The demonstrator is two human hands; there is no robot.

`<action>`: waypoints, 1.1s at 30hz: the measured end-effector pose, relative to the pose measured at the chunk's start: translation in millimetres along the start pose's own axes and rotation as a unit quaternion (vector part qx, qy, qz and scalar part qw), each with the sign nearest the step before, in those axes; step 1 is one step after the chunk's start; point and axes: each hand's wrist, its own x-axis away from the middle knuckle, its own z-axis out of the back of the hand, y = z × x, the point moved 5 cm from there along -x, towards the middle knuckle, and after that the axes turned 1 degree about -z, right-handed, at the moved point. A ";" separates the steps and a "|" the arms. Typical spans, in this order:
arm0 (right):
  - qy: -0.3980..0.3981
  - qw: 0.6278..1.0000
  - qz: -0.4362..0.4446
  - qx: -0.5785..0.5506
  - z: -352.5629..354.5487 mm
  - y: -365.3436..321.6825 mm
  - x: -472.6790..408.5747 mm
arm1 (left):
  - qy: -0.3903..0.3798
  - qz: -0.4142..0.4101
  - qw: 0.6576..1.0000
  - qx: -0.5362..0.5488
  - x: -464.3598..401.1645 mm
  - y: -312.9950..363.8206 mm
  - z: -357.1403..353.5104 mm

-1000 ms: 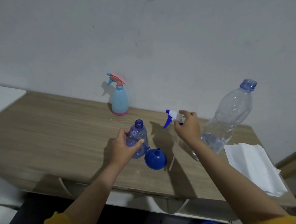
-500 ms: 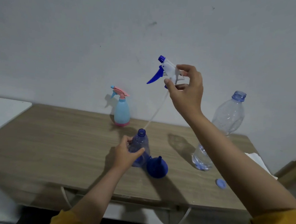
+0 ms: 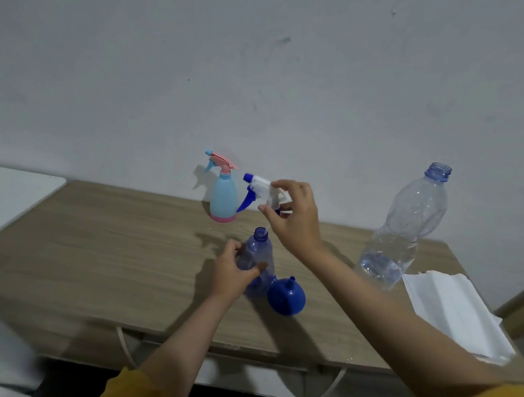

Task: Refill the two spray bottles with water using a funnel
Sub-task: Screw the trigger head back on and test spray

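Spray bottles: two, one translucent blue bottle with its neck open, one light-blue bottle with pink trigger behind it by the wall.
Funnel: one, blue, mouth-down on the table, touching the open bottle's right side.
Water bottle: one, uncapped, a little water at the bottom, right of the open bottle.
Paper sheets: a white stack, further right.
Left hand: wrapped around the open bottle.
Right hand: raised above the open bottle, fingertips pinching the white-and-blue sprayer head.
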 end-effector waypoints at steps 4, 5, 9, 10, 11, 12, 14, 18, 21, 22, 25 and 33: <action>-0.059 0.998 -0.021 0.030 -19.7 17.8 26.1 | 0.004 -0.002 1.000 0.026 1.8 3.6 -0.5; -0.062 0.997 -0.019 0.037 -22.7 21.1 31.1 | 0.000 0.000 0.999 0.032 2.5 4.1 -1.0; -0.066 0.996 -0.022 0.052 -29.3 28.9 37.9 | 0.005 -0.007 1.000 0.028 2.0 4.6 0.3; -0.068 0.996 -0.028 0.048 -29.9 30.1 37.9 | 0.007 -0.008 1.000 0.026 1.8 4.8 0.6; -0.066 0.996 -0.031 0.047 -30.2 31.4 38.1 | 0.009 -0.009 1.000 0.025 1.5 4.8 0.4; -0.063 0.997 -0.031 0.044 -29.7 31.7 38.4 | 0.008 -0.009 1.000 0.023 1.5 4.4 0.0; -0.056 0.997 -0.054 0.011 -28.8 33.3 41.2 | 0.008 -0.011 1.000 0.026 1.8 4.3 -0.5; -0.058 0.972 -0.197 -0.118 -33.7 51.4 50.0 | 0.008 -0.014 1.000 0.016 3.0 6.2 1.1; -0.073 0.958 -0.253 -0.112 -37.7 62.5 50.1 | 0.011 -0.014 1.000 0.024 2.8 5.7 0.9; -0.067 0.954 -0.266 -0.118 -37.2 62.9 49.5 | 0.012 -0.015 0.999 0.027 2.9 5.8 0.9; -0.033 0.949 -0.278 -0.148 -35.8 60.5 48.9 | 0.014 -0.011 0.999 0.040 3.5 5.7 0.5; -0.023 0.949 -0.274 -0.156 -37.4 66.1 54.4 | 0.017 -0.019 0.999 0.042 4.8 8.9 1.3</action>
